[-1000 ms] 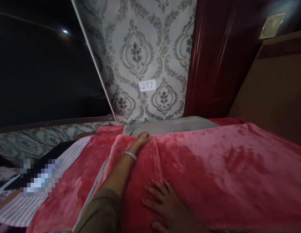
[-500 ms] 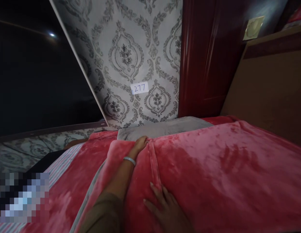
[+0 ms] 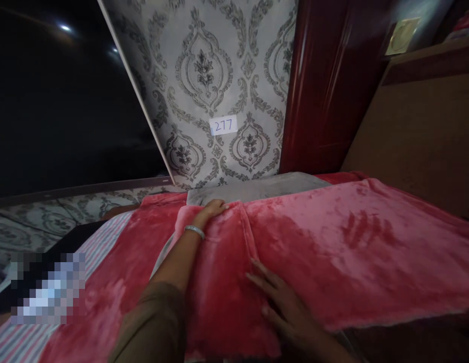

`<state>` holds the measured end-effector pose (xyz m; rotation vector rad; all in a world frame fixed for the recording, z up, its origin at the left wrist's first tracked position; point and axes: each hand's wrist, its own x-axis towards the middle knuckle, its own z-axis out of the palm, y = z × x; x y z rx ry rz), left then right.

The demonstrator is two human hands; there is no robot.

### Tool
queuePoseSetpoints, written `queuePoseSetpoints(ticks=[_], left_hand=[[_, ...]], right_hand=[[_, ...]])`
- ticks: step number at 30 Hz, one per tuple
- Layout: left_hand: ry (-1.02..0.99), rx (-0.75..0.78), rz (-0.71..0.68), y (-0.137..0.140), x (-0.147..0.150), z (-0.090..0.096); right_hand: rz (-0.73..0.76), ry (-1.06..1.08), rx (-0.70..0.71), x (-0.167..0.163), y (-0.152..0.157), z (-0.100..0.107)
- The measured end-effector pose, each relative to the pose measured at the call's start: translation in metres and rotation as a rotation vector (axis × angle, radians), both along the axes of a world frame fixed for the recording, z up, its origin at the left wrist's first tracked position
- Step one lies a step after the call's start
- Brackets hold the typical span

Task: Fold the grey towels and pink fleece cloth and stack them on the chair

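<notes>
1) Nearest my view: right hand [image 3: 278, 295], low and right of the number card [image 3: 223, 124]; fingers extended and spread, released, nothing clenched; fingertips lie by the raised ridge [image 3: 247, 229] in the cloth, I'd guess a light touch to steady it

2) Olive sleeve [image 3: 155, 322], low and left of the card; the left arm reaches across the cloth, likely because the far edge is a stretch from here

3) Red plush blanket [image 3: 313, 262], below the card and spreading well to its right; ridge sits below the card too, probably a hem or fold, I can't tell which

4) Left hand [image 3: 212, 208], just below the card, bracelet [image 3: 194, 231] at the wrist; it rests at the blanket's far edge, fingers pointing right; can't tell from here if it pinches the edge or only lies on it; placed so, I reckon, to keep that edge from slipping

5) Lower red cloth [image 3: 117, 262] and striped cloth [image 3: 104, 247], both down-left of the card; pixelated patch hides part of the stripes

6) Grey cloth [image 3: 253, 188], below the card, just past the blanket's far edge

7) Dark screen [image 3: 68, 111] left of the card; patterned wall [image 3: 204, 70] behind it, card apparently stuck on as a label

8) Dark red panel [image 3: 325, 91], right of the card
</notes>
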<state>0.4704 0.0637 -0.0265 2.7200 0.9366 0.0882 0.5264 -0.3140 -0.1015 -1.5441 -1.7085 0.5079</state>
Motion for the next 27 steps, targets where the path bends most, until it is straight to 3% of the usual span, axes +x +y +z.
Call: queuePoseSetpoints(ticks=[4, 12, 17, 22, 27], left_hand=[[0.013, 0.025, -0.021, 0.000, 0.003, -0.003], [-0.033, 0.093, -0.001, -0.008, 0.003, -0.016], [-0.015, 0.097, -0.008, -0.004, -0.005, 0.002], [-0.018, 0.151, 0.184, 0.011, -0.042, 0.023], [-0.086, 0.198, 0.437, -0.002, -0.091, 0.012]], right_hand=[[0.026, 0.172, 0.013, 0.005, 0.006, 0.004], [-0.039, 0.104, 0.072, 0.000, 0.011, -0.001], [-0.037, 0.096, 0.074, 0.004, 0.014, -0.001], [-0.021, 0.142, 0.087, 0.006, 0.013, -0.006], [0.003, 0.164, 0.086, 0.009, 0.013, -0.009]])
